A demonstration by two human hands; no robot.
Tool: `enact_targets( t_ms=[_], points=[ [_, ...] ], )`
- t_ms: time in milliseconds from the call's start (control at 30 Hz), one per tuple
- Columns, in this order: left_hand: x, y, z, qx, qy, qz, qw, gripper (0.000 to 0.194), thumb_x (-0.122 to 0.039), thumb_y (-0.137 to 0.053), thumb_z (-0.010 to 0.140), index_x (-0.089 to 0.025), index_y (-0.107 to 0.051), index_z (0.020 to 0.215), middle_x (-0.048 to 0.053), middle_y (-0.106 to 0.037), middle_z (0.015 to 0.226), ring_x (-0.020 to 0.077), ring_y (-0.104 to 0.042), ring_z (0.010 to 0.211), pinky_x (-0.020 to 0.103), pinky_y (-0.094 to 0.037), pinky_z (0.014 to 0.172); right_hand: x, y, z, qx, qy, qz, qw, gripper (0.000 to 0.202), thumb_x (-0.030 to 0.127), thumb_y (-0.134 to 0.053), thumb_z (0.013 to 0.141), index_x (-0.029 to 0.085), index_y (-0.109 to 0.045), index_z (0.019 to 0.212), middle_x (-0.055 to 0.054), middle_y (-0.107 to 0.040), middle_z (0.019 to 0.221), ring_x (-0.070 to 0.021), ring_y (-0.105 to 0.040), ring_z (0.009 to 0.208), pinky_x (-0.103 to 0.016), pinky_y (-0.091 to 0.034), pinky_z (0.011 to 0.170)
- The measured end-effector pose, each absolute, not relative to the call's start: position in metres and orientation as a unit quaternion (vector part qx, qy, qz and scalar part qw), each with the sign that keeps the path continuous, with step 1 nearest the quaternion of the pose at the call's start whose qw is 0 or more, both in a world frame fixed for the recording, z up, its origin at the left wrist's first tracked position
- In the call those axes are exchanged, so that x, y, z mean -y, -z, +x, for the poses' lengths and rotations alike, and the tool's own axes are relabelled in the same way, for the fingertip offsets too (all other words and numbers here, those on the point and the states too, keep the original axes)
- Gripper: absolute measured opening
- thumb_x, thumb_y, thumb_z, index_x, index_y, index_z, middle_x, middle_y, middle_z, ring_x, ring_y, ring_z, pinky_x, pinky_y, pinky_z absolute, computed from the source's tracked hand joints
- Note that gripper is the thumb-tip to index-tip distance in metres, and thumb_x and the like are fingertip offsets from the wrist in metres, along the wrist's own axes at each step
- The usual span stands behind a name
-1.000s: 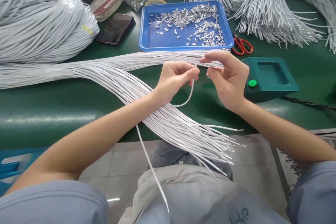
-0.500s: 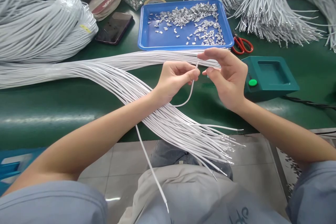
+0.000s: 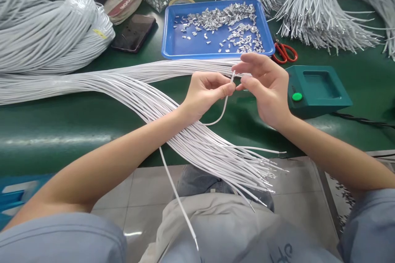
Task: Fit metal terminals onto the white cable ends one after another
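Between the thumb and fingers of my left hand [image 3: 208,90], a single white wire [image 3: 224,107] is pinched. Its bare metallic end points up and its length curves down beneath the hand. My right hand [image 3: 268,86] is at that tip, thumb and index finger apart on its right side; whether a fingertip touches it I cannot make out. Below my left forearm runs a bundle of white wires [image 3: 197,139] with metallic ends, fanning over the table edge. Behind both hands lies a blue tray [image 3: 182,51] holding many small silver metal pieces [image 3: 222,16].
A green device [image 3: 322,90] with a green button stands right of my right hand. Red-handled scissors [image 3: 285,52] lie beside the tray, a phone [image 3: 135,33] left of it. A large wire coil [image 3: 52,24] fills the far left; another wire bunch [image 3: 327,16] lies back right.
My right thumb has moved up and inward, nearer the wire's tip, and its fingers have shifted slightly. My left hand keeps its pinch on the wire.
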State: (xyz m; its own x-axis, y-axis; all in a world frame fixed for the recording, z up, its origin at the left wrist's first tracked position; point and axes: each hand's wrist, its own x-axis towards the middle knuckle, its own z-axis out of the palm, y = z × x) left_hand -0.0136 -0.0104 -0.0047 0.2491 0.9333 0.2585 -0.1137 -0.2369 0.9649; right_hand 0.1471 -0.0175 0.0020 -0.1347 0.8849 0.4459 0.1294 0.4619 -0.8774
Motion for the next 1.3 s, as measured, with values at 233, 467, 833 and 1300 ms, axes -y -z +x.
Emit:
enact_targets(
  t_ms=[233,467,833,1300],
  points=[
    [0.0112,0.0057,-0.0131,-0.336,-0.508,0.618,0.497,0.034,-0.048,-0.085,0.063,-0.017,-0.071,0.064,0.001,-0.067,0.064,0.0119,-0.06,0.063,0.025,-0.047,0.055,0.0166,-0.0028,0.1462,0.646,-0.372,-0.378,0.548,0.016,0.028,-0.07,0.078,0.026,-0.066,0.093,0.0,-0.069,0.086,-0.0181,-0.069,0.086,-0.032,-0.059,0.064],
    [0.0138,0.0059,-0.012,-0.344,-0.505,0.63,0.48,0.029,-0.043,-0.085,0.065,-0.017,-0.071,0.066,0.002,-0.067,0.065,0.0126,-0.06,0.064,0.026,-0.046,0.055,0.0146,-0.0012,0.1471,0.66,-0.354,-0.39,0.535,0.011,0.034,-0.07,0.08,0.026,-0.065,0.086,-0.001,-0.066,0.082,-0.0171,-0.066,0.079,-0.031,-0.057,0.059],
    [0.0115,0.0069,-0.0136,-0.328,-0.508,0.615,0.506,0.035,-0.05,-0.074,0.077,-0.016,-0.07,0.072,0.002,-0.066,0.065,0.0084,-0.057,0.056,0.022,-0.049,0.054,0.0137,0.0023,0.1493,0.667,-0.321,-0.391,0.547,0.011,0.033,-0.058,0.088,0.025,-0.063,0.092,-0.002,-0.066,0.087,-0.0172,-0.065,0.088,-0.03,-0.057,0.065],
    [0.013,0.0055,-0.013,-0.317,-0.489,0.634,0.508,0.03,-0.047,-0.072,0.08,-0.018,-0.072,0.072,0.002,-0.064,0.064,0.0101,-0.056,0.058,0.024,-0.047,0.055,0.0197,-0.0059,0.1475,0.649,-0.376,-0.357,0.556,0.014,0.022,-0.057,0.085,0.024,-0.071,0.085,0.0,-0.074,0.088,-0.0153,-0.07,0.083,-0.027,-0.057,0.061]
  ],
)
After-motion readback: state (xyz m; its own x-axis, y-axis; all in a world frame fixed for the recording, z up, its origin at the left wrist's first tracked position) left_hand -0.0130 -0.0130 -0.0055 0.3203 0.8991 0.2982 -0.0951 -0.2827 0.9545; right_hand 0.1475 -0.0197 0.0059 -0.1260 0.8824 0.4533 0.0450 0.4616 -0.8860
